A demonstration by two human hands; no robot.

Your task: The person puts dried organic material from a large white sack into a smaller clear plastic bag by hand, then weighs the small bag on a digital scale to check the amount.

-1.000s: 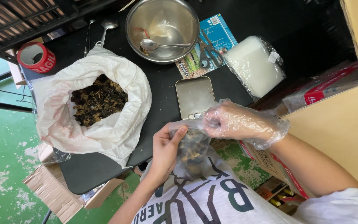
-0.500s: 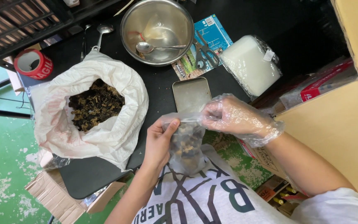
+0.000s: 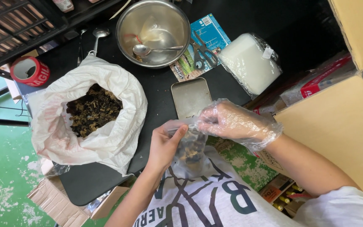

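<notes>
So the small clear plastic bag (image 3: 189, 149) with the dark dried stuff in it is sitting just off the near edge of the desk (image 3: 156, 90), up against the person's shirt, and compared to a second ago it's dropped a bit lower and looks fuller at the bottom, like the contents have settled down into it. The left hand (image 3: 164, 145), bare, is pinching one side of the bag's mouth with thumb and fingers closed on the film, and the right hand (image 3: 227, 122), in a loose see-through disposable glove, has the other side of the mouth gripped, fingers curled tight on it. A moment back both hands were higher and closer to the little metal tin (image 3: 191, 97); now they've come toward the body and the mouth looks pulled narrower between them, so my read is they're done filling and onto closing it up. Left of that, the big white sack (image 3: 106, 126) of the same dark dried bits is wide open and hasn't budged. Further back there's the steel bowl (image 3: 154, 31) with a spoon (image 3: 148, 50) in it, scissors (image 3: 202, 52) on a blue printed packet, a wrapped white block (image 3: 248, 63), and a red tape roll (image 3: 29, 70) off at the far left.
</notes>
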